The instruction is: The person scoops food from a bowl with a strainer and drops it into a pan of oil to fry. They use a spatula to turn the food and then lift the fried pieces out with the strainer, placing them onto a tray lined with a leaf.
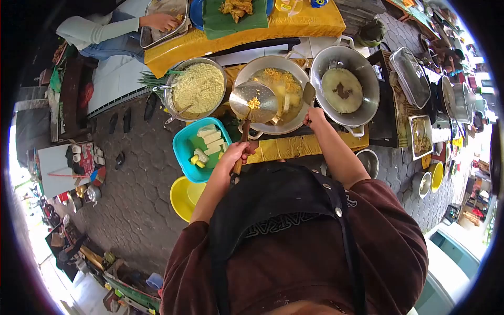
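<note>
The bare left hand (237, 153) is curling its fingers closed in a grip, forearm reaching forward. The bare right hand (315, 116) is stretching further ahead, fingers closed, elbow bent.

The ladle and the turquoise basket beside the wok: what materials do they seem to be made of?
The ladle looks like thin bare metal: grey, with a dull shine. Its handle seems wooden, brown and matte, held in the left hand. The turquoise basket looks like moulded plastic: uniform bright colour, smooth rim.

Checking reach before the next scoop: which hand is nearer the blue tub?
Left. The left hand grips the ladle handle just right of the blue tub; the right hand is farther, at the wok rim.
</note>
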A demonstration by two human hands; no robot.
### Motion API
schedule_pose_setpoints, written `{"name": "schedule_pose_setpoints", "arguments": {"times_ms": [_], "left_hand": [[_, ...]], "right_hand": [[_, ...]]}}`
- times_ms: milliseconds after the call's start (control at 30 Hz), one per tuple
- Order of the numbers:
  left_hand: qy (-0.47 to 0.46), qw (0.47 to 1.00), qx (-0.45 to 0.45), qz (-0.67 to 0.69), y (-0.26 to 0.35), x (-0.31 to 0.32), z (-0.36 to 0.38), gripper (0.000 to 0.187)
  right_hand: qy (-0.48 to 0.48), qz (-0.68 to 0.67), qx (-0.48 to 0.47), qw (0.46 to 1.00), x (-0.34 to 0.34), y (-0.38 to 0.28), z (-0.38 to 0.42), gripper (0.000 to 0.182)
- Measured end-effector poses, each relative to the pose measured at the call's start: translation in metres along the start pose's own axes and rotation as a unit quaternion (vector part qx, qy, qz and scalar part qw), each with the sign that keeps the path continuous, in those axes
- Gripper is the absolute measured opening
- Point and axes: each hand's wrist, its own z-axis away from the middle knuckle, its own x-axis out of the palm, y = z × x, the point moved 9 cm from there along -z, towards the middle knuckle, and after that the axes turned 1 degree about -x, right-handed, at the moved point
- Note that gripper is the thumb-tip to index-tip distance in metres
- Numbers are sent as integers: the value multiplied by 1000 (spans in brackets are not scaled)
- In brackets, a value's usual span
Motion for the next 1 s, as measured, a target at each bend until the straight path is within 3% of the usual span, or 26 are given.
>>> {"name": "schedule_pose_setpoints", "arguments": {"times_ms": [200,367,433,500,567,633,700,900,1000], "left_hand": [[-1,1000,-7,-23,4,13,-22,22],[12,1000,-5,-18,13,24,-26,20],[38,999,5,10,19,26,-20,20],[30,999,-4,11,17,25,-24,21],[21,1000,-14,11,15,24,-26,22],[30,999,-20,21,15,24,-29,22],[26,999,-23,33,16,25,-29,23],[40,998,-35,24,23,26,-25,24],[23,998,-45,41,26,33,-25,25]], "right_hand": [[-7,18,-23,1000,2,-10,-24,9],[-83,31,-27,996,-7,-8,-60,12],[-37,101,-26,994,-19,-8,-68,15],[5,399,-51,916,-29,-18,-73,18],[27,399,-87,912,-29,-15,-82,21],[-34,293,-147,944,-19,-6,-112,21],[-49,253,-140,956,-16,-10,-99,22],[15,394,-176,902,-23,-24,-98,21],[40,448,-118,885,-15,-20,-104,21]]}}
